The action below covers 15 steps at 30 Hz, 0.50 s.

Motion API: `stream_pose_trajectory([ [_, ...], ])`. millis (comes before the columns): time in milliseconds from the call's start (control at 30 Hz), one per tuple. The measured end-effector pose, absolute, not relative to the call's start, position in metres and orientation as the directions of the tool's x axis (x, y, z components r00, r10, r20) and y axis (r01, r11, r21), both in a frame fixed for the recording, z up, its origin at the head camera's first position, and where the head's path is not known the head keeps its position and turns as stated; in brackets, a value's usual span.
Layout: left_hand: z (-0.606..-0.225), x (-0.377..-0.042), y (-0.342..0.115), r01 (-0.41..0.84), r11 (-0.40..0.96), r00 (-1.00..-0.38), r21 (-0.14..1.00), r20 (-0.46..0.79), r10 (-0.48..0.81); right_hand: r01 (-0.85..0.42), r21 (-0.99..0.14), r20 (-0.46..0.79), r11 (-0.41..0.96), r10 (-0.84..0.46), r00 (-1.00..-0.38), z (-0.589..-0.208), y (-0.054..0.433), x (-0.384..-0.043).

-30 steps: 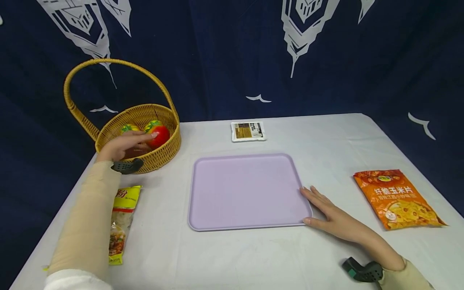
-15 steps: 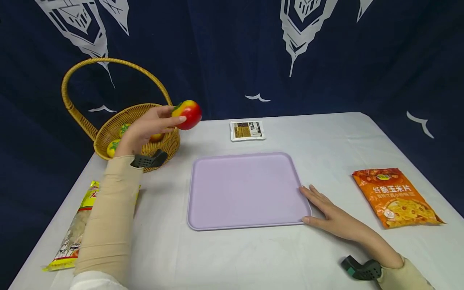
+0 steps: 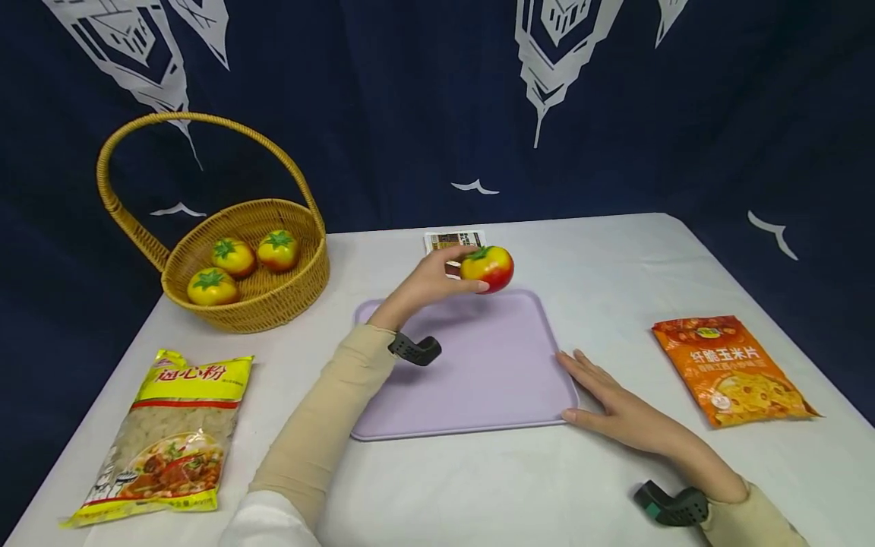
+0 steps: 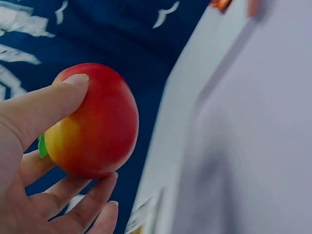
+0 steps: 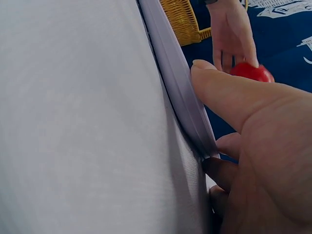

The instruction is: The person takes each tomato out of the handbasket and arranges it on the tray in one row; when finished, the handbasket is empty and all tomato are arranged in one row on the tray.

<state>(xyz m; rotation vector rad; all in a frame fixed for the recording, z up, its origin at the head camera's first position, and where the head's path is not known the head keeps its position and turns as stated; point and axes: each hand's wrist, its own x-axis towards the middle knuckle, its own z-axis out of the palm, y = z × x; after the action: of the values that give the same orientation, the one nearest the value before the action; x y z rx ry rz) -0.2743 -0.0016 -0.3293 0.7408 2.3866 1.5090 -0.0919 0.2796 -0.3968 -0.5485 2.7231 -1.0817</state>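
Red-yellow fruit (image 3: 499, 272), leaf (image 3: 481, 252) clearest in head view

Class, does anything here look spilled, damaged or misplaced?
Nothing stands out: three fruits sit in the basket, the left hand holds a fourth fruit above the tray, and no spill shows around the yellow bag or orange bag.

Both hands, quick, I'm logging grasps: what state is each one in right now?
Left hand: closed, holding a red-and-yellow fruit.
Right hand: open, touching the right edge of the lilac tray.
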Motion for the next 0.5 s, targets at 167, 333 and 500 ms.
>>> stream_pose_trajectory([
  [167, -0.348, -0.275, 0.023, 0.342, 0.335, -0.825, 0.878, 0.109, 0.555, -0.278, -0.676, -0.016, 0.682, -0.391, -0.92, -0.397, 0.279, -0.094],
  [333, -0.362, -0.274, 0.039, 0.403, 0.429, -0.823, 0.808, 0.115, 0.557, -0.274, -0.672, -0.024, 0.688, -0.39, -0.92, -0.398, 0.279, -0.095],
  [500, -0.371, -0.269, 0.054, 0.466, 0.543, -0.828, 0.699, 0.128, 0.545, -0.268, -0.668, -0.032, 0.694, -0.386, -0.922, -0.398, 0.278, -0.095],
])
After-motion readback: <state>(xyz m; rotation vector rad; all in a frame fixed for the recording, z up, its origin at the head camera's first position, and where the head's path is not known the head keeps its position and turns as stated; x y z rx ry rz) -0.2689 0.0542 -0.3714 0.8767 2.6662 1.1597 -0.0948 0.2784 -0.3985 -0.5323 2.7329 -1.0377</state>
